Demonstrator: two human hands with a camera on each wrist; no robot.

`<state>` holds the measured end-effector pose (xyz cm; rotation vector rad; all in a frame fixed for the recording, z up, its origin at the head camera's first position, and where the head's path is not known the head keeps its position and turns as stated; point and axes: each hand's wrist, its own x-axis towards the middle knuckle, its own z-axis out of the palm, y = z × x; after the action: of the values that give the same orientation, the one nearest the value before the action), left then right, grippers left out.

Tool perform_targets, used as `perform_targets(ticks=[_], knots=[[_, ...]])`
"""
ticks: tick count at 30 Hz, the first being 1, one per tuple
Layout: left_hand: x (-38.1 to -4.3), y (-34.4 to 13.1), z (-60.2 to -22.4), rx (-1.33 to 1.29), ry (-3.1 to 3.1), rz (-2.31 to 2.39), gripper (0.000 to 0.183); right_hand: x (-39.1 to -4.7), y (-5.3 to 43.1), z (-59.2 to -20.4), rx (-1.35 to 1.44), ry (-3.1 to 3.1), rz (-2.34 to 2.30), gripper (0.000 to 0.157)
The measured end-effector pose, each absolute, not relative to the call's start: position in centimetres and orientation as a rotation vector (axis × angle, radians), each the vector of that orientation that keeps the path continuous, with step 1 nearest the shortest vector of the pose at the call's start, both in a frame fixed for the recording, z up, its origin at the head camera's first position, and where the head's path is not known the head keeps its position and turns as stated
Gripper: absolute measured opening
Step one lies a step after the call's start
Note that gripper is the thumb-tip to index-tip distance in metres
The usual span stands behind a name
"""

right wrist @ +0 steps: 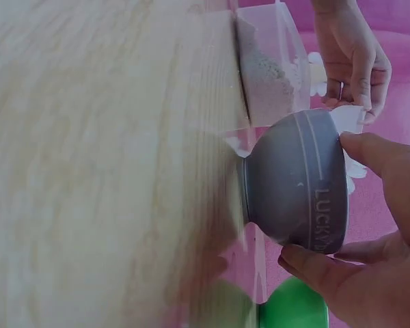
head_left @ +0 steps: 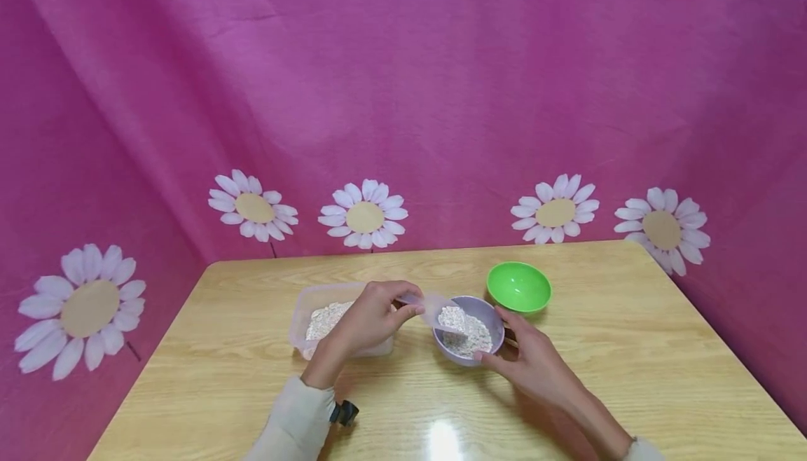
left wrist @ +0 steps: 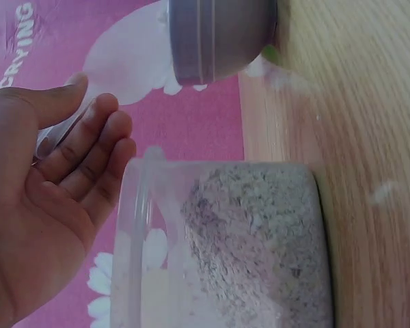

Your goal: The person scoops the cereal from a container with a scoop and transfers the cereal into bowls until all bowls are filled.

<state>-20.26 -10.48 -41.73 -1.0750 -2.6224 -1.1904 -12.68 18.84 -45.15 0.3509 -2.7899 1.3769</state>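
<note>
Your left fingers (head_left: pixel 405 289) pinch the light-looking scoop (head_left: pixel 433 310) by its end; right fingers (head_left: pixel 510 317) hold the hard-looking purple bowl (head_left: pixel 455 359).

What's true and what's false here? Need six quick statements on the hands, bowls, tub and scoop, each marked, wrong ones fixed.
1. The left hand holds a scoop. True.
2. In the head view, the green bowl stands farther back than the purple bowl and to its right. True.
3. The right hand holds the green bowl. False: it holds the purple bowl.
4. The tub and the purple bowl both contain pale, crumbly stuff. True.
5. In the head view, the tub stands to the right of the purple bowl. False: it stands to the left.
6. The scoop's front end is over the tub. False: it is over the purple bowl.
</note>
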Motion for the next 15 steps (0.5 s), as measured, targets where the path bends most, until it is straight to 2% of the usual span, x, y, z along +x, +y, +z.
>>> perform_targets(ticks=[10, 15], knots=[[-20.0, -9.4, -38.5, -1.270, -2.648, -0.831, 0.017, -13.2, 18.8, -45.0, 0.347, -2.817, 1.358, 0.096], [-20.2, -9.5, -37.2, -1.265, -2.646, -0.778, 0.016, -13.3, 18.8, -45.1, 0.341, -2.820, 1.375, 0.096]])
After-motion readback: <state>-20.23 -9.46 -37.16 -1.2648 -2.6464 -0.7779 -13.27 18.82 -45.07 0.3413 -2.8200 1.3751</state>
